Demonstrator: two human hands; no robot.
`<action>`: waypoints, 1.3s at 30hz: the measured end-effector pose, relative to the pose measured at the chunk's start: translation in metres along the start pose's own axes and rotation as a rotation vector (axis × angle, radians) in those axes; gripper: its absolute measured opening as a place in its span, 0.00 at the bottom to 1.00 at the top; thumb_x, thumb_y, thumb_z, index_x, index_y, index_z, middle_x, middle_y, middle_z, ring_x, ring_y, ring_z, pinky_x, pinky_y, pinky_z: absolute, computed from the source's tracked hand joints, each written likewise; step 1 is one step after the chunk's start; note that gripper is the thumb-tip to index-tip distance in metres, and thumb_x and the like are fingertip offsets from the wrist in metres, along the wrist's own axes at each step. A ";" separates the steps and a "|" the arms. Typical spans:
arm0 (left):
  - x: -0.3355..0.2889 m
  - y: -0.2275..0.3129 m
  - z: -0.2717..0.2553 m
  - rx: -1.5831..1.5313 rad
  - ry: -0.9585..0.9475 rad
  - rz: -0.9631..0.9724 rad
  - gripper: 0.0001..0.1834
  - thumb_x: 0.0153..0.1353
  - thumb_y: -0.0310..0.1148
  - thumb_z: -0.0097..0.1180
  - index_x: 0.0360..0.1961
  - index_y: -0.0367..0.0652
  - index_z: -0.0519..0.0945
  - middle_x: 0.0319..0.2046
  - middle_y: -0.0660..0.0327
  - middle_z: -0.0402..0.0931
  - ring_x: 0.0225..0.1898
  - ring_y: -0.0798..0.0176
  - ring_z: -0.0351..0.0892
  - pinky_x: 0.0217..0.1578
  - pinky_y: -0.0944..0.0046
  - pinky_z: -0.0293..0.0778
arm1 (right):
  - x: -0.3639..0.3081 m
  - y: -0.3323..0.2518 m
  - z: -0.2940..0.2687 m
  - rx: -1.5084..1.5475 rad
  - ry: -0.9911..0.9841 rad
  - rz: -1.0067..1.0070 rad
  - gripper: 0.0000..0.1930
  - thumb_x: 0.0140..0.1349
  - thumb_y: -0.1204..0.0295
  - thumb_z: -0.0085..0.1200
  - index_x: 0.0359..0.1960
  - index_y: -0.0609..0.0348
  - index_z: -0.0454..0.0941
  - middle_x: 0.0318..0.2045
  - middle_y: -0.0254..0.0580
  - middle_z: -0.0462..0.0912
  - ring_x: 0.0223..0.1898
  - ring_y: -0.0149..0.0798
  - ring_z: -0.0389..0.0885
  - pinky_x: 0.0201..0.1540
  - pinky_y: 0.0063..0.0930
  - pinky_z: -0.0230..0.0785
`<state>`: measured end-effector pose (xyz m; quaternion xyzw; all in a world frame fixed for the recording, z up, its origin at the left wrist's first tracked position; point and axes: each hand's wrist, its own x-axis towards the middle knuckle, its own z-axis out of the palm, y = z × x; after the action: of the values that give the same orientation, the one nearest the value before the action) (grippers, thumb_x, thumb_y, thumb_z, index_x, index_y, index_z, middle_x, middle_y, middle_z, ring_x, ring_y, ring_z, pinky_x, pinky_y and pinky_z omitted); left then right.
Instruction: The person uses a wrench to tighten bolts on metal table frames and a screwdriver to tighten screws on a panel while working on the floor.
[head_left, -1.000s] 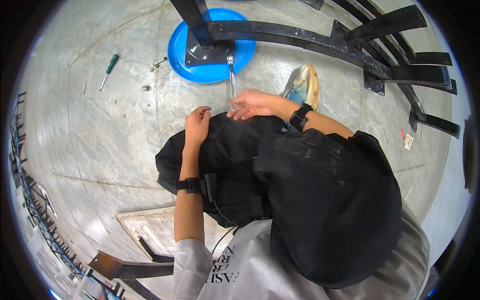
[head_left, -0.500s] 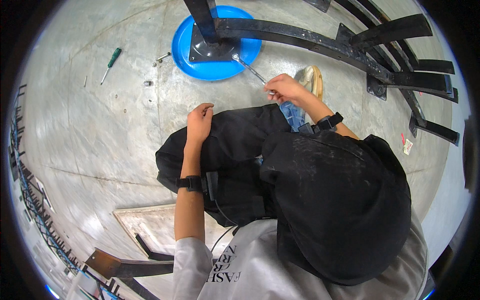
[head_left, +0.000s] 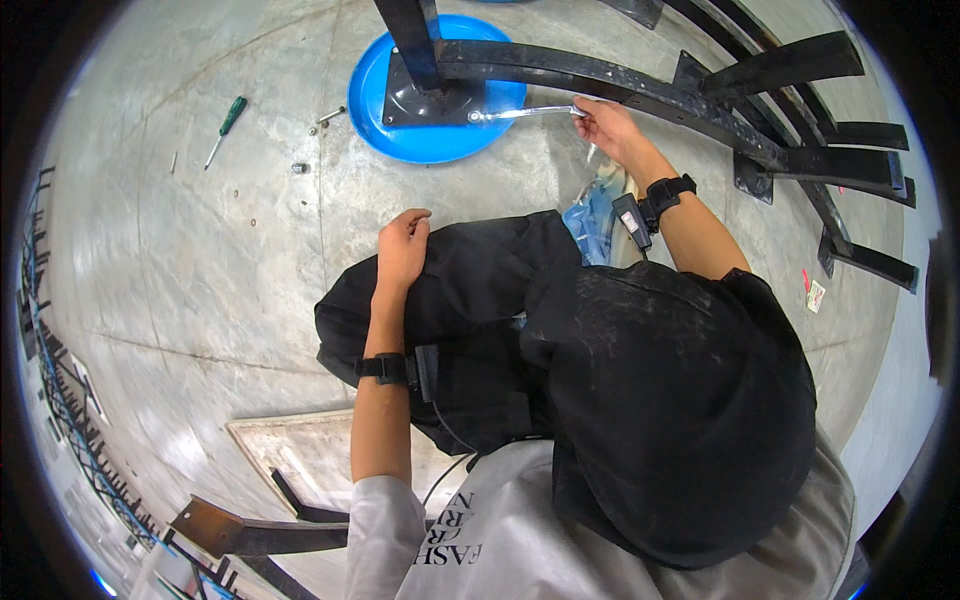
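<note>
My right hand (head_left: pixel 608 132) grips the free end of a silver wrench (head_left: pixel 535 111). The wrench's ring end sits over a bolt (head_left: pixel 475 117) at the corner of a black metal base plate (head_left: pixel 425 108). That plate belongs to an upright black post (head_left: pixel 410 45) and rests on a round blue plastic disc with a raised rim (head_left: pixel 428 158). My left hand (head_left: pixel 402 250) rests on my black-clad knee (head_left: pixel 470 255), its fingers curled together and nothing visible in them.
On the floor to the left lie a green-handled screwdriver (head_left: pixel 228 128), a loose bolt (head_left: pixel 331 115), a small metal socket (head_left: pixel 299 168) and washers. A curved black beam (head_left: pixel 600 80) runs from the post toward more black frames (head_left: pixel 800 60) at the right. A pale board (head_left: pixel 300 430) lies at lower left.
My right hand has moved away from me and to the right, swinging the wrench handle from slanting toward me to nearly crosswise. The ring end stays on the bolt. My left hand remains on my knee.
</note>
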<state>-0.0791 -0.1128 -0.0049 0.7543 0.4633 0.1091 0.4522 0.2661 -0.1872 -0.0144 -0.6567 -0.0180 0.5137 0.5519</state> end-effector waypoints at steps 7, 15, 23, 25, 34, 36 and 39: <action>-0.001 0.000 0.000 -0.006 -0.004 0.024 0.12 0.54 0.30 0.47 0.35 0.35 0.78 0.28 0.48 0.77 0.32 0.53 0.79 0.35 0.63 0.72 | 0.003 -0.002 0.002 -0.050 -0.022 0.014 0.09 0.57 0.68 0.53 0.26 0.60 0.71 0.20 0.36 0.73 0.20 0.26 0.69 0.22 0.17 0.64; 0.006 0.000 0.003 0.003 -0.036 -0.036 0.11 0.55 0.29 0.47 0.36 0.35 0.78 0.28 0.48 0.77 0.32 0.54 0.78 0.35 0.63 0.71 | 0.002 0.005 0.015 0.125 0.054 -0.053 0.07 0.55 0.71 0.51 0.26 0.60 0.68 0.18 0.36 0.70 0.18 0.26 0.64 0.18 0.19 0.56; 0.030 0.013 0.018 0.036 0.102 0.118 0.09 0.53 0.26 0.49 0.34 0.36 0.78 0.27 0.51 0.76 0.31 0.55 0.77 0.34 0.62 0.70 | -0.016 0.028 0.004 0.361 -0.210 -0.150 0.06 0.56 0.74 0.53 0.25 0.59 0.70 0.20 0.34 0.70 0.19 0.25 0.65 0.20 0.17 0.58; 0.041 0.022 0.025 0.044 0.169 0.187 0.09 0.52 0.24 0.50 0.35 0.35 0.77 0.28 0.52 0.75 0.31 0.54 0.76 0.34 0.61 0.70 | -0.025 0.027 0.004 0.398 -0.223 -0.140 0.06 0.57 0.73 0.54 0.25 0.59 0.70 0.20 0.33 0.70 0.19 0.25 0.66 0.21 0.17 0.59; 0.131 0.055 0.056 0.365 0.119 0.442 0.16 0.49 0.28 0.56 0.40 0.33 0.72 0.35 0.48 0.73 0.35 0.47 0.74 0.37 0.56 0.70 | -0.041 0.037 -0.006 0.510 -0.292 0.071 0.05 0.56 0.73 0.54 0.30 0.59 0.71 0.23 0.33 0.72 0.22 0.24 0.68 0.22 0.13 0.62; 0.143 0.058 0.053 0.436 -0.002 0.420 0.14 0.50 0.29 0.55 0.38 0.34 0.72 0.36 0.46 0.73 0.38 0.45 0.74 0.39 0.53 0.71 | -0.037 0.041 -0.008 0.525 -0.281 0.077 0.06 0.56 0.73 0.54 0.31 0.60 0.71 0.24 0.34 0.72 0.22 0.24 0.68 0.22 0.13 0.62; 0.151 0.061 0.054 0.656 -0.090 0.445 0.09 0.52 0.32 0.53 0.30 0.37 0.72 0.32 0.49 0.74 0.35 0.46 0.76 0.34 0.55 0.74 | -0.034 0.042 -0.007 0.500 -0.340 0.126 0.07 0.56 0.73 0.54 0.34 0.60 0.69 0.25 0.33 0.70 0.23 0.25 0.67 0.23 0.15 0.61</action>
<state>0.0719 -0.0331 -0.0257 0.9446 0.2786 0.0175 0.1727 0.2324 -0.2283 -0.0244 -0.4050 0.0574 0.6379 0.6525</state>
